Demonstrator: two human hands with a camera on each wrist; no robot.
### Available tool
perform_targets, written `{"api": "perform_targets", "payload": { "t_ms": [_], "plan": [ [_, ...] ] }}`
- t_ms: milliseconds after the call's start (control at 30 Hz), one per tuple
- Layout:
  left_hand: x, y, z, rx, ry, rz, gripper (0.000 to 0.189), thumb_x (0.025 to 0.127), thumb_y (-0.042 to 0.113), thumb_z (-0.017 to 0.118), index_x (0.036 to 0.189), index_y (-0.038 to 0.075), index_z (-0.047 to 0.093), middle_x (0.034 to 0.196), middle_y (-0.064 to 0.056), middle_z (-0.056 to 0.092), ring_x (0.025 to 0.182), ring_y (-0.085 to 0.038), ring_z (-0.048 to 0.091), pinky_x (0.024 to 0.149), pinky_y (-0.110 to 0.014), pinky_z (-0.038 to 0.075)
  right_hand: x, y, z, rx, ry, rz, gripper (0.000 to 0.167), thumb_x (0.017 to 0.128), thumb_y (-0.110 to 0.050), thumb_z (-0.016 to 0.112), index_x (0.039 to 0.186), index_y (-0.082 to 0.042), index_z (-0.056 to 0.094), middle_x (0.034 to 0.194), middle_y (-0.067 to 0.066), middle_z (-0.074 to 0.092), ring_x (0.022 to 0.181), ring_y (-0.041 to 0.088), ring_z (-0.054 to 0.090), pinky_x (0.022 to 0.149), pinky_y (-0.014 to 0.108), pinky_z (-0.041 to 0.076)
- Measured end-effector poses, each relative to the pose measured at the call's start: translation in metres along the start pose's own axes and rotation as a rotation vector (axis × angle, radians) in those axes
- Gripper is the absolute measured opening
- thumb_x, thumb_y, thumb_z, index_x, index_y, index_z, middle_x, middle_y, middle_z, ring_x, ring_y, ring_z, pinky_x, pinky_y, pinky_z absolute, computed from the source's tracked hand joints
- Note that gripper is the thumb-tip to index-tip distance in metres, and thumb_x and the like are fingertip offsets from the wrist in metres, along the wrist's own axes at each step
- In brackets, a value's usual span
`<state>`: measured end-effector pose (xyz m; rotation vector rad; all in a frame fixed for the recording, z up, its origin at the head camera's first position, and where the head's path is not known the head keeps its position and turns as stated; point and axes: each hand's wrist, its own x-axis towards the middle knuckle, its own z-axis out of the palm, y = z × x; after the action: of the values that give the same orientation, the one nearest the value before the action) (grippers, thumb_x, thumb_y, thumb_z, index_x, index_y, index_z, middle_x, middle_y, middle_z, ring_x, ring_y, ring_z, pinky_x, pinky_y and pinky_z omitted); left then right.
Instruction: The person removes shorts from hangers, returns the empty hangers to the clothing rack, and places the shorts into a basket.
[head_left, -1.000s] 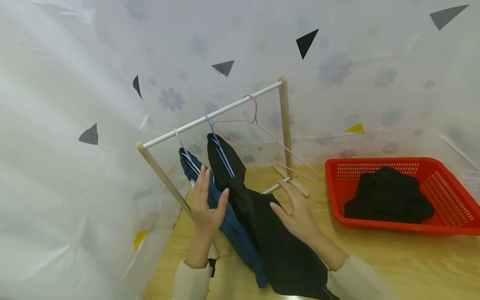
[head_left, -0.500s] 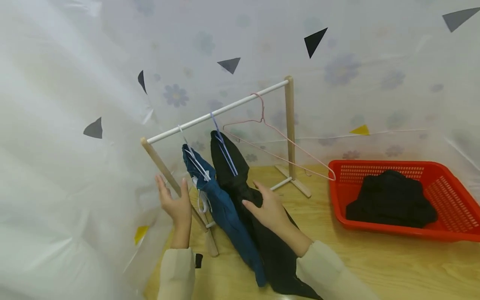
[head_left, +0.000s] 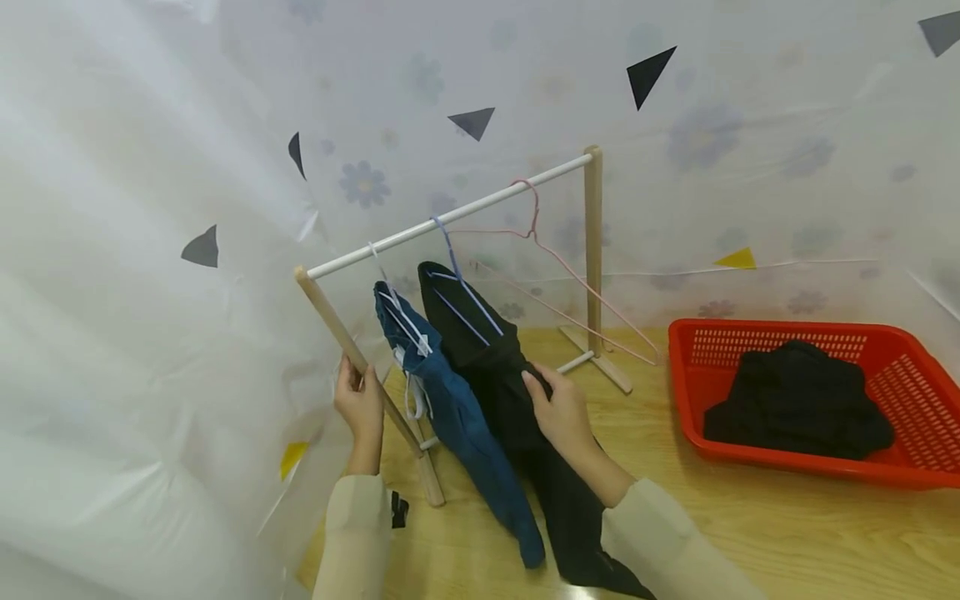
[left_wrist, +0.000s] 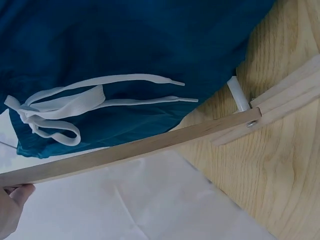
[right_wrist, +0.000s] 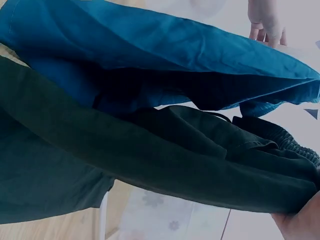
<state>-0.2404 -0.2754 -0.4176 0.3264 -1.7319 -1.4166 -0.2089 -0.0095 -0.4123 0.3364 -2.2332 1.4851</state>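
Observation:
Black trousers (head_left: 517, 392) hang from a blue wire hanger (head_left: 480, 305) on the white bar (head_left: 480, 203) of a small wooden rack. My right hand (head_left: 564, 417) grips their side near the waist, thumb on top. To their left, blue trousers (head_left: 468, 425) hang on a white hanger (head_left: 397, 307). A tied white drawstring (left_wrist: 65, 107) shows on their front in the left wrist view. My left hand (head_left: 362, 408) holds the rack's left post (left_wrist: 140, 150) between thumb and fingers. In the right wrist view, only part of the right hand (right_wrist: 305, 222) shows, at the corner.
A bare pink hanger (head_left: 534, 229) hangs further right on the bar. On the wooden table (head_left: 750, 533) to the right stands a red basket (head_left: 810, 468) holding a folded black garment (head_left: 802, 408). Pale plastic sheeting (head_left: 150, 350) rises closely behind and left of the rack.
My left hand has moved left from in front of the blue trousers and taken hold of the post. My right hand has moved from beside the black trousers and gripped them, spreading the waist.

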Motion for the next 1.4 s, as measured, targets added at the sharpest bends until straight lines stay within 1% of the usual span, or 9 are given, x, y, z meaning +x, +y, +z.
{"api": "perform_targets", "payload": {
  "t_ms": [100,167,300,467,567,667,900,1200,1400],
  "plan": [
    [-0.002,0.010,0.000,0.020,0.007,-0.002,0.045,0.084,-0.009,0.053,0.129,-0.009,0.048,0.120,-0.031,0.055,0.108,-0.041,0.057,0.084,-0.020,0.050,0.001,0.000,-0.002,0.027,0.064,-0.016,0.024,0.089,-0.009,0.060,0.107,0.006,0.065,0.104,0.023,0.068,0.098,0.036,0.064,0.084,0.047,0.052],
    [-0.003,0.010,0.001,0.029,0.013,0.008,0.044,0.084,-0.009,0.053,0.128,-0.009,0.048,0.119,-0.032,0.056,0.107,-0.042,0.057,0.082,-0.017,0.050,0.002,0.000,-0.003,0.037,0.106,-0.034,0.021,0.087,-0.006,0.061,0.104,0.006,0.066,0.101,0.021,0.069,0.096,0.035,0.065,0.082,0.046,0.052],
    [0.002,-0.009,0.002,0.030,0.040,0.034,0.044,0.084,-0.009,0.055,0.128,-0.006,0.051,0.119,-0.029,0.058,0.105,-0.039,0.059,0.077,-0.009,0.047,0.005,-0.002,-0.005,0.039,0.147,-0.040,0.016,0.086,-0.003,0.062,0.098,0.007,0.068,0.095,0.021,0.070,0.092,0.034,0.066,0.080,0.046,0.053],
    [0.002,-0.011,0.002,0.031,0.041,0.055,0.042,0.084,-0.009,0.056,0.126,-0.005,0.053,0.117,-0.028,0.059,0.103,-0.038,0.060,0.075,-0.007,0.046,0.010,-0.005,-0.009,0.035,0.193,0.066,0.011,0.083,-0.003,0.065,0.085,0.007,0.067,0.083,0.020,0.069,0.081,0.031,0.066,0.073,0.039,0.053],
    [0.002,-0.012,0.001,0.044,0.039,0.071,0.041,0.084,-0.008,0.056,0.125,-0.007,0.054,0.116,-0.028,0.059,0.102,-0.038,0.060,0.075,-0.006,0.045,0.012,-0.006,-0.010,0.065,0.232,0.151,0.012,0.082,-0.005,0.067,0.079,0.006,0.065,0.077,0.019,0.067,0.073,0.025,0.061,0.067,0.029,0.048],
    [0.002,-0.013,0.001,0.062,0.044,0.092,0.041,0.083,-0.009,0.057,0.124,-0.008,0.054,0.116,-0.028,0.060,0.101,-0.039,0.061,0.074,-0.005,0.044,0.012,-0.007,-0.010,0.112,0.243,0.180,0.013,0.083,-0.005,0.066,0.077,0.007,0.063,0.077,0.020,0.065,0.071,0.020,0.055,0.065,0.022,0.042],
    [0.001,-0.012,0.000,0.077,0.037,0.107,0.039,0.083,-0.006,0.060,0.122,-0.008,0.055,0.113,-0.029,0.061,0.098,-0.039,0.062,0.074,-0.006,0.045,0.011,-0.010,-0.008,0.136,0.258,0.116,0.015,0.086,-0.003,0.062,0.077,0.008,0.057,0.072,0.020,0.060,0.067,0.015,0.047,0.064,0.023,0.039],
    [0.003,-0.013,0.001,0.080,0.036,0.094,0.038,0.084,-0.006,0.060,0.121,-0.008,0.056,0.111,-0.029,0.062,0.098,-0.038,0.063,0.070,-0.003,0.042,0.014,-0.005,-0.015,0.091,0.308,0.018,0.017,0.088,-0.004,0.059,0.077,0.007,0.051,0.058,-0.002,0.027,0.055,0.009,0.027,0.053,0.023,0.026],
    [0.002,-0.013,0.000,0.080,0.040,0.082,0.038,0.084,-0.006,0.059,0.122,-0.008,0.056,0.111,-0.029,0.062,0.099,-0.038,0.062,0.070,-0.003,0.042,0.018,-0.007,-0.026,0.097,0.331,-0.017,0.016,0.088,-0.003,0.059,0.079,0.008,0.052,0.063,0.013,0.049,0.053,0.002,0.031,0.051,0.018,0.030]
  ]
}}
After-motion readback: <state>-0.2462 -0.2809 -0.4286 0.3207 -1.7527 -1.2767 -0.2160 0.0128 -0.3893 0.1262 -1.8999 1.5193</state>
